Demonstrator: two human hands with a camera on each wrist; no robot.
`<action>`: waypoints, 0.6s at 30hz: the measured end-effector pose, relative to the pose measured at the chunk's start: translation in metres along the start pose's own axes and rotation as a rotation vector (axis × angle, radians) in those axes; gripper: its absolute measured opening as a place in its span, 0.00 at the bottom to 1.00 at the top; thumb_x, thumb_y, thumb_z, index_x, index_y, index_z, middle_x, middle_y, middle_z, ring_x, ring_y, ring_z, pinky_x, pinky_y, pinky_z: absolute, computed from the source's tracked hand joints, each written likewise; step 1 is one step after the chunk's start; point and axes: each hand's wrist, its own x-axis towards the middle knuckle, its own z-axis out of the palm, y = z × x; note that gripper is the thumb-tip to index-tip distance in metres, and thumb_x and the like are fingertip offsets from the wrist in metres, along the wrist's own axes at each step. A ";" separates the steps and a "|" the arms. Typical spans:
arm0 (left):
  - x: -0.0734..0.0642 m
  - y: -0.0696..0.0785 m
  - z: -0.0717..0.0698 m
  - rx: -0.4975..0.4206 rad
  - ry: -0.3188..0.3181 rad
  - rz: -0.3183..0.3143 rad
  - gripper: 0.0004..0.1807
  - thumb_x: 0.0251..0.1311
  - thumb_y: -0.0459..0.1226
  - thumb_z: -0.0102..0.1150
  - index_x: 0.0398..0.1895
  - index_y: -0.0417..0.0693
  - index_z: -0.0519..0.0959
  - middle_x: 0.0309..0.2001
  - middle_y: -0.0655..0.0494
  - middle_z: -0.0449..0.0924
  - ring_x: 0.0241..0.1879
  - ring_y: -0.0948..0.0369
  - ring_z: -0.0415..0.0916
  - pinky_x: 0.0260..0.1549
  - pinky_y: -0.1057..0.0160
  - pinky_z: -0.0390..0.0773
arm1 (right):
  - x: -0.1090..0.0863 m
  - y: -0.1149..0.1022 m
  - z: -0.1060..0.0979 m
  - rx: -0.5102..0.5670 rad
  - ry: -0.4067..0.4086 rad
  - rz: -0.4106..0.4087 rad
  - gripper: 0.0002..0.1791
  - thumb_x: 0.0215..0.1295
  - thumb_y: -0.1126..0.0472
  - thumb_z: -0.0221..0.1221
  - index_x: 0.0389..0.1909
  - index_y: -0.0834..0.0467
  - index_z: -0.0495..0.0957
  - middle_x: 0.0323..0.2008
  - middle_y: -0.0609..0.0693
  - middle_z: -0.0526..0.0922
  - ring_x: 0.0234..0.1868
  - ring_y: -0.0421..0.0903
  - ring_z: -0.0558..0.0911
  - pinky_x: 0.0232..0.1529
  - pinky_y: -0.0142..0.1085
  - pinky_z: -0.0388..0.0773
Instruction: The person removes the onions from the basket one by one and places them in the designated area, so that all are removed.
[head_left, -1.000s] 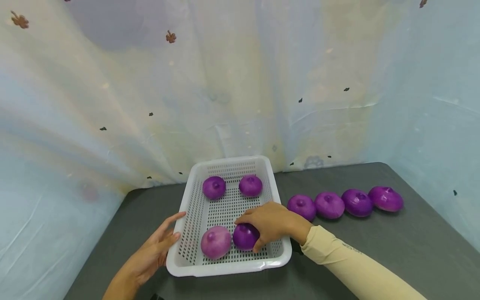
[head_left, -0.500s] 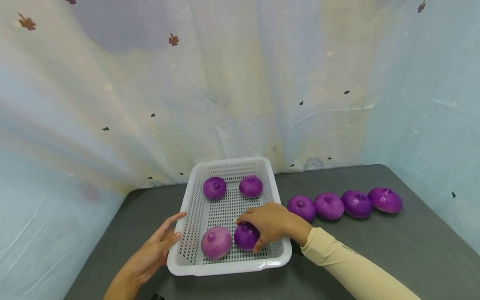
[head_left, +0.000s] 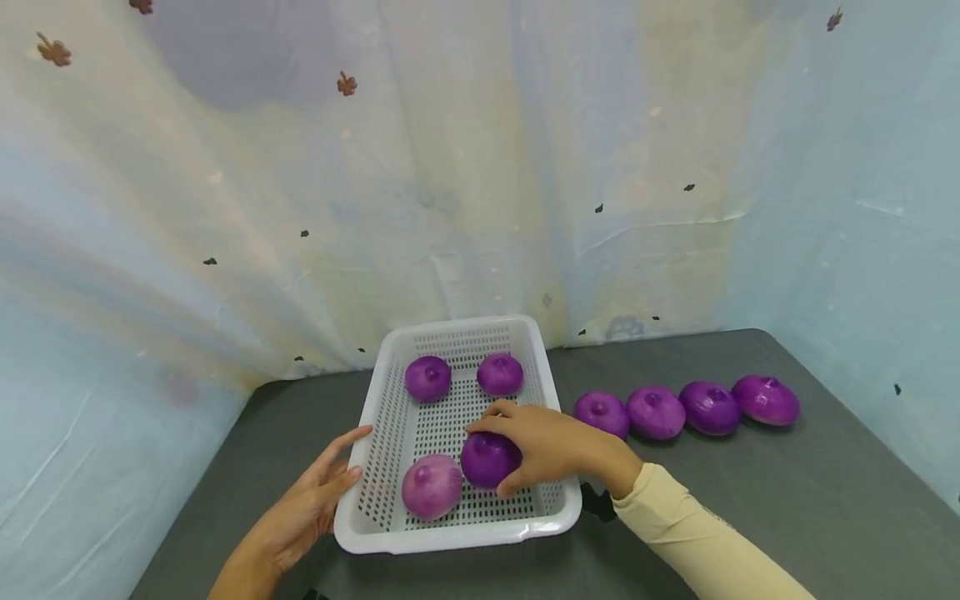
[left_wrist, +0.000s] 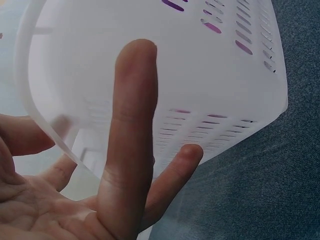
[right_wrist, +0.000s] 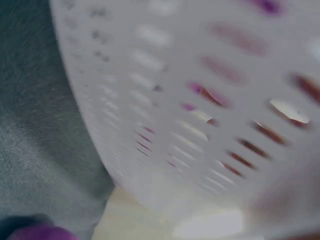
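Note:
My right hand [head_left: 551, 442] holds a dark purple onion [head_left: 489, 461], fingers over its far side and thumb near its front right. It sits over the front right of the white perforated plastic basket [head_left: 450, 542]. A paler onion [head_left: 432, 487] lies just left of it. Two more, a left onion [head_left: 428, 379] and a right onion [head_left: 500, 375], rest at the far end. My left hand [head_left: 303, 504] holds the basket's left rim; in the left wrist view, its long fingers [left_wrist: 132, 125] lie along the outer wall while the thumb overlaps the rim.
Several purple onions [head_left: 655, 413] stand in a slanting row right of the basket on a dark grey table [head_left: 750, 483]. A patterned pale curtain [head_left: 465, 167] hangs behind and at both sides. The right wrist view is mostly filled by the basket's slotted wall [right_wrist: 165, 125].
My right hand has risen slightly, and the dark purple onion has come up and a little left with it. My left hand and the basket have hardly moved.

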 end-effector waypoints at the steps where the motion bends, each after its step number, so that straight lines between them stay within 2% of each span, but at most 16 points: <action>1: 0.000 0.000 -0.001 0.004 -0.003 0.002 0.33 0.79 0.44 0.40 0.79 0.68 0.41 0.66 0.53 0.68 0.59 0.49 0.78 0.48 0.42 0.81 | -0.005 -0.001 -0.002 0.041 0.015 0.007 0.46 0.50 0.43 0.74 0.71 0.41 0.66 0.66 0.43 0.69 0.59 0.43 0.76 0.60 0.43 0.76; 4: 0.000 -0.001 -0.003 0.014 0.000 0.007 0.33 0.79 0.44 0.40 0.79 0.69 0.41 0.66 0.53 0.68 0.58 0.49 0.78 0.48 0.42 0.81 | -0.020 -0.005 -0.008 0.120 0.080 0.028 0.47 0.52 0.44 0.74 0.73 0.42 0.64 0.67 0.42 0.67 0.60 0.42 0.76 0.60 0.43 0.76; 7: 0.000 -0.001 -0.004 0.018 0.009 0.005 0.33 0.79 0.44 0.41 0.79 0.69 0.41 0.65 0.53 0.69 0.58 0.49 0.78 0.48 0.43 0.81 | -0.035 -0.008 -0.011 0.137 0.165 0.041 0.47 0.52 0.43 0.73 0.73 0.41 0.63 0.68 0.41 0.67 0.62 0.43 0.75 0.59 0.44 0.77; 12: 0.000 -0.001 -0.002 0.018 -0.001 0.011 0.33 0.79 0.44 0.41 0.79 0.68 0.41 0.66 0.53 0.68 0.59 0.49 0.78 0.48 0.42 0.81 | -0.060 -0.014 -0.015 0.112 0.282 0.051 0.48 0.52 0.42 0.73 0.74 0.39 0.62 0.68 0.36 0.67 0.64 0.39 0.74 0.61 0.44 0.76; 18: 0.000 -0.002 0.002 0.032 0.020 0.012 0.33 0.78 0.45 0.42 0.79 0.67 0.41 0.67 0.50 0.67 0.58 0.49 0.78 0.47 0.42 0.81 | -0.090 -0.018 -0.017 0.076 0.366 0.051 0.49 0.52 0.38 0.72 0.74 0.35 0.59 0.69 0.33 0.67 0.68 0.39 0.71 0.63 0.46 0.75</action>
